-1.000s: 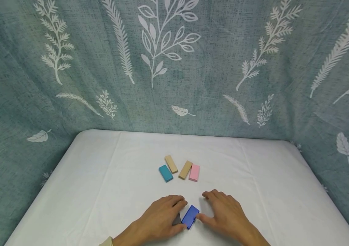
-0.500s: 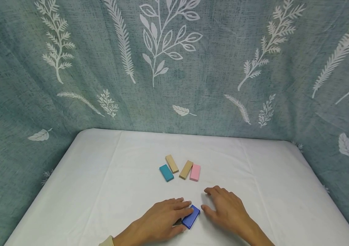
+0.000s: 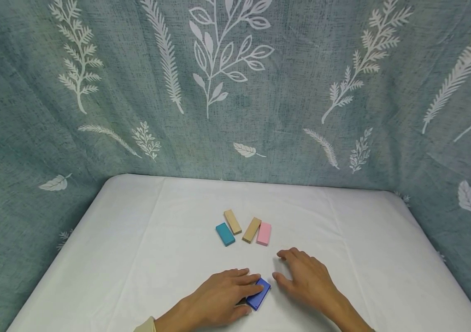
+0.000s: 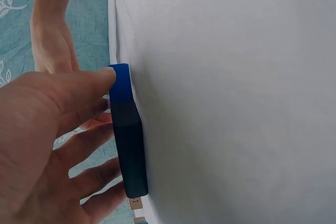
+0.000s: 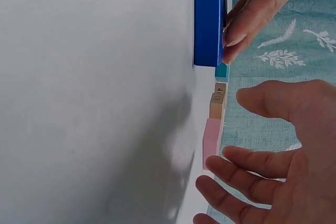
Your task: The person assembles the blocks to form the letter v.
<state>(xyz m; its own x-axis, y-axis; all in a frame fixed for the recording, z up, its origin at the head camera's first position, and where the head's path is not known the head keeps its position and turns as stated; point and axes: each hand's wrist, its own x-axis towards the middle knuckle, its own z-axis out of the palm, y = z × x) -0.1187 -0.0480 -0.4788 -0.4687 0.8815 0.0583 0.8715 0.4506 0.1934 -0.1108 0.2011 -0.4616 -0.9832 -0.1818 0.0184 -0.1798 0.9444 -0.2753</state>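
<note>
Left grip laid over the blue block with straight fingers, right grip spread just apart from it.
Head view: the left grip and blue block are on the white worktop, near a teal block, two wooden blocks and a pink block; left wrist view: thumb against the blue block, fingers reaching over a dark block just beside it; right wrist view: thumb and fingers parted.
</note>
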